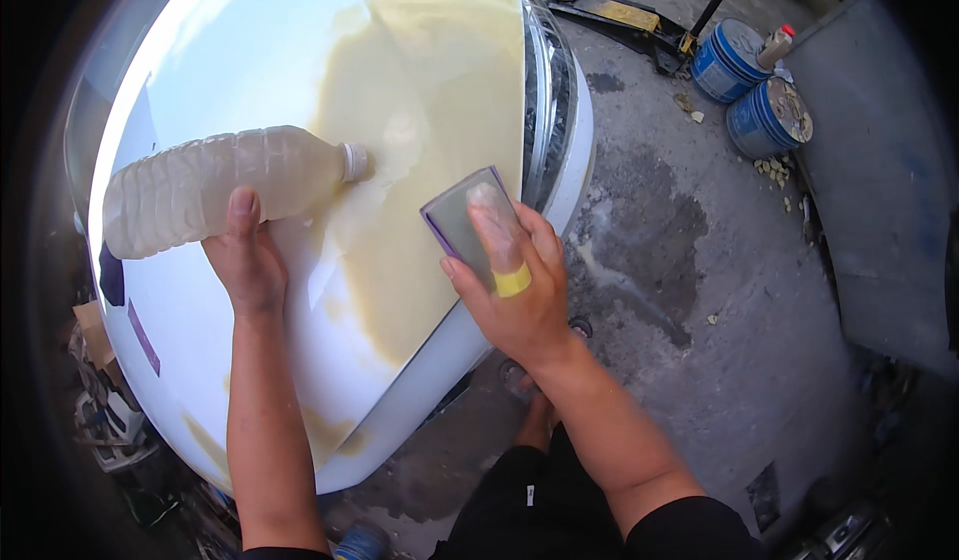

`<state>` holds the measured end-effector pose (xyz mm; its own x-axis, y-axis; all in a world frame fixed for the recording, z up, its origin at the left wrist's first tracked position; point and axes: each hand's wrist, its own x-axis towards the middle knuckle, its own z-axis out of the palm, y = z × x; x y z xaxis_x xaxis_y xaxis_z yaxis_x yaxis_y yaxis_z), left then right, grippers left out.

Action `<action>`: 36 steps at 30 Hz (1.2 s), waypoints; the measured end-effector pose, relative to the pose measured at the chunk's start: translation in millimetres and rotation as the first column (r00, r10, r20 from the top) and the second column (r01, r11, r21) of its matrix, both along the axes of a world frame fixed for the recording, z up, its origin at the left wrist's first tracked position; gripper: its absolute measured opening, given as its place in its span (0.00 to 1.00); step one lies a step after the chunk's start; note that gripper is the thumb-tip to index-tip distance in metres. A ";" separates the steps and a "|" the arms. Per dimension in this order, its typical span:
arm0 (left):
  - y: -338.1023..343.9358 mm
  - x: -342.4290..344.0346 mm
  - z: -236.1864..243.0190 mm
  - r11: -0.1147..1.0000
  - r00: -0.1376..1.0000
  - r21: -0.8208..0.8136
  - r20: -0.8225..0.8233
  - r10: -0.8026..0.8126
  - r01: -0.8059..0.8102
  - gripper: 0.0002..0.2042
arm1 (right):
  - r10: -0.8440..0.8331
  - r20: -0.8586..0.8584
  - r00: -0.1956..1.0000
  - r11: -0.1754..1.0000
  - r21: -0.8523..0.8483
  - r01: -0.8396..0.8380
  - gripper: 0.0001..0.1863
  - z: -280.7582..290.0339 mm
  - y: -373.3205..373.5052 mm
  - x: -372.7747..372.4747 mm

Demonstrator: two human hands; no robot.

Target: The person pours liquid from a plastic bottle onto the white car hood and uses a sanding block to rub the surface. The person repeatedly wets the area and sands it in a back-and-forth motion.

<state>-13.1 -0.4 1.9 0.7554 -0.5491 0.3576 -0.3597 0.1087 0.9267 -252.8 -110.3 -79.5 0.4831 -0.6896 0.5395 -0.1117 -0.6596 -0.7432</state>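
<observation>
My left hand (250, 265) is closed around a large clear plastic bottle (200, 185) of cloudy liquid. The bottle lies nearly level, its white cap end pointing right, over a white car hood (235, 70). In my right hand (524, 305) is a flat grey sanding block (450, 215) with purple edges, gripped between thumb and fingers above the hood's right edge. One finger is wrapped in clear film with a yellow band (512, 281). A wide beige filler patch (400, 75), patchy at its borders, covers the hood's right side, beneath the bottle cap and block.
A headlight (544, 90) borders the patch. Two blue buckets (727, 65) and a yellow-black floor jack (619, 10) stand at the far right on stained concrete (649, 210). A grey panel (879, 180) rises along the right. A purple strip (144, 338) lies on the hood's left.
</observation>
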 end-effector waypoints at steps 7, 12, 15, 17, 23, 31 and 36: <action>7.0 6.0 -7.6 1.000 1.000 -0.020 -0.009 0.002 -0.002 0.32 | 0.026 0.072 0.997 0.993 0.113 -0.034 0.32 -11.0 15.4 -6.9; 2.8 3.5 -1.3 1.000 1.000 -0.001 -0.010 -0.014 0.014 0.31 | -0.012 0.152 0.988 0.999 0.044 0.005 0.32 -24.1 32.4 -20.3; -0.9 1.6 -1.9 1.000 0.999 0.001 -0.018 -0.028 0.028 0.30 | -0.042 0.145 0.989 0.987 0.157 0.019 0.36 -15.4 -24.7 8.0; 2.5 1.4 -5.0 1.000 0.999 0.001 -0.026 -0.021 0.021 0.29 | -0.029 0.115 0.993 0.983 0.184 0.007 0.37 -16.2 -20.4 5.3; 0.6 0.9 -1.7 1.000 0.999 -0.014 -0.031 -0.018 0.017 0.29 | -0.072 0.091 0.993 0.995 0.077 0.065 0.34 -28.7 43.6 -29.0; 3.8 3.7 -4.3 1.000 1.000 -0.030 -0.018 -0.008 0.007 0.28 | -0.078 0.100 0.992 0.985 0.163 0.061 0.35 -30.7 44.1 -31.1; 3.0 1.7 -2.1 1.000 0.999 -0.017 -0.026 -0.018 0.017 0.29 | -0.097 0.095 0.991 0.974 0.213 0.075 0.32 -25.8 -6.9 -6.1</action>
<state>-11.4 2.6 -0.1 0.7550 -0.5564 0.3470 -0.3329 0.1306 0.9339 -258.9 -117.2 -105.3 0.3659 -0.8287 0.4236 -0.0759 -0.4802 -0.8739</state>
